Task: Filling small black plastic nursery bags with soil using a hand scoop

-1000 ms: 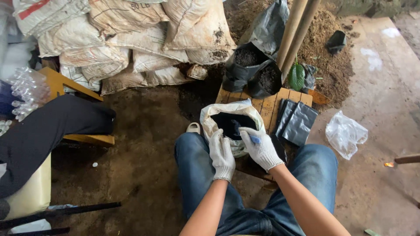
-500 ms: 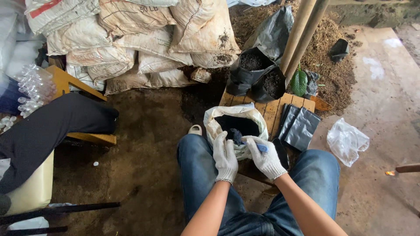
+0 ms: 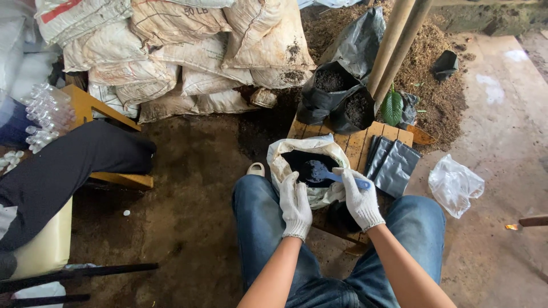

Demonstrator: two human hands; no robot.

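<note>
- Gloves, white knit, cover both my hands as I sit with my jeans-clad knees apart over the dirt floor.
- My right hand (image 3: pixel 362 201) is closed around the blue handle of a small scoop (image 3: pixel 326 173), whose dark bowl is lifted just over the black soil.
- My left hand (image 3: pixel 295 206) grips the near rim of the white sack (image 3: pixel 285 165), fingers curled over its edge.
- The sack stands open between my knees, at the near end of a low wooden pallet (image 3: pixel 355 140), and is filled with dark soil.
- Flat black plastic bags (image 3: pixel 393 161) lie stacked on the pallet just right of the sack.
- Two filled black grow bags (image 3: pixel 337 97) stand at the pallet's far end, beside two slanting poles and a green leaf (image 3: pixel 392 108).
- Piled sacks (image 3: pixel 171 51) lie at upper left; a clear plastic bag (image 3: pixel 455 183) lies on the floor at right.
- Another person's dark-clad leg (image 3: pixel 68 165) rests at left.
</note>
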